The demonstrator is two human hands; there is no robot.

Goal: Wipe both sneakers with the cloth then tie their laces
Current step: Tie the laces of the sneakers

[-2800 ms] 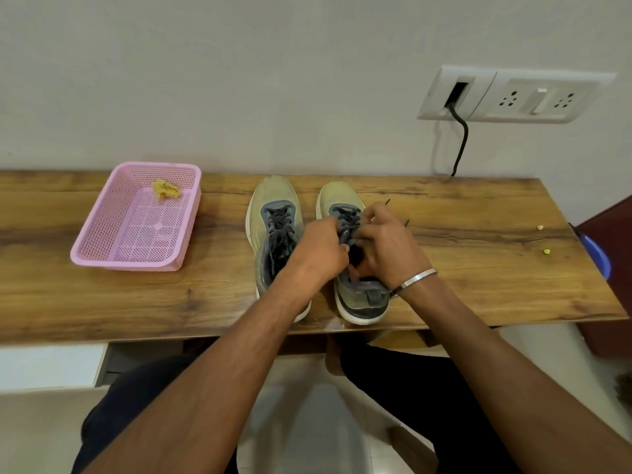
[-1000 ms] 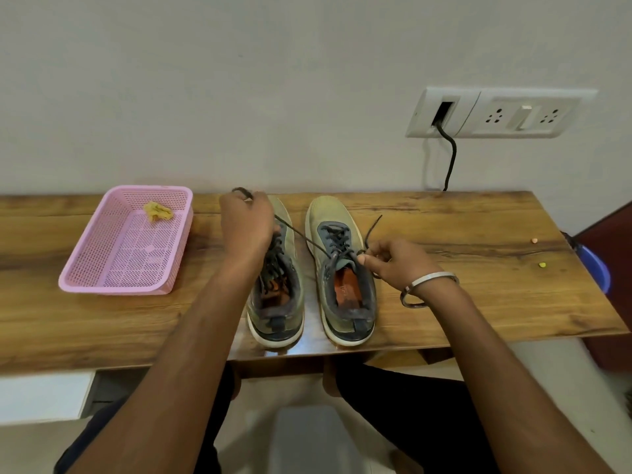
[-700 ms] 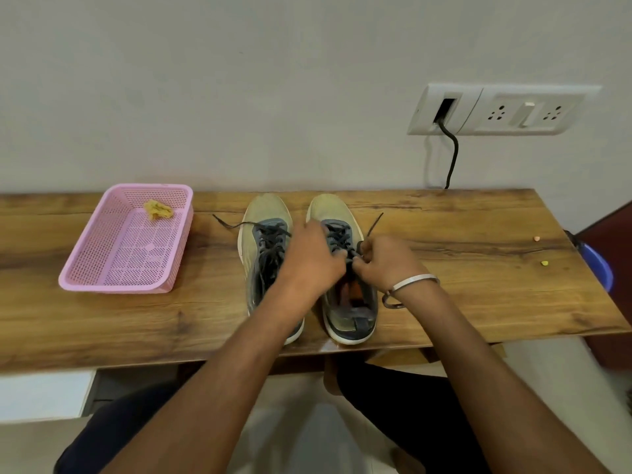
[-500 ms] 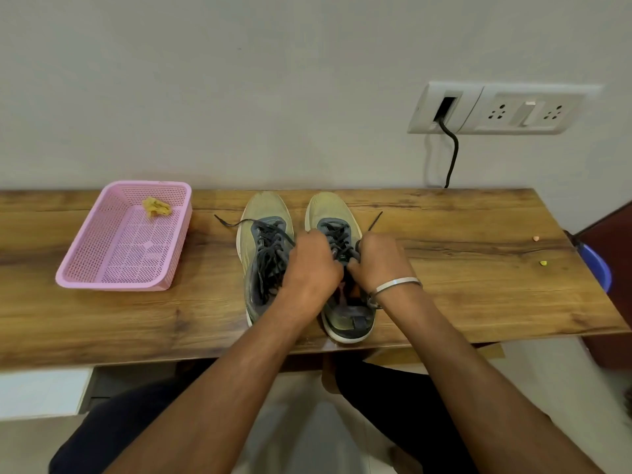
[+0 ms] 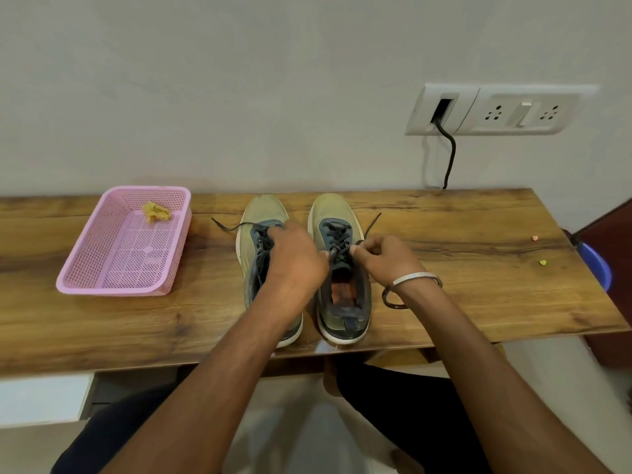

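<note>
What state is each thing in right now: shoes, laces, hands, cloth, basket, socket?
left sneaker: upright on table, lace loose, one end trailing left
right sneaker: upright, laces being tied, not yet knotted
left hand: pinches a right-sneaker lace
right hand: pinches the other lace
cloth: crumpled in basket
pink basket: upright, holds only the cloth
wall socket: cable plugged in

The wooden worktop is set against the wall. Two olive-green sneakers with dark laces are placed side by side at its middle, toes toward the wall: the left sneaker and the right sneaker, near but apart. The pink perforated plastic basket is placed left of the sneakers; a crumpled yellow cloth is held in its far corner. The white wall socket panel is mounted behind and above the worktop's right part.
</note>
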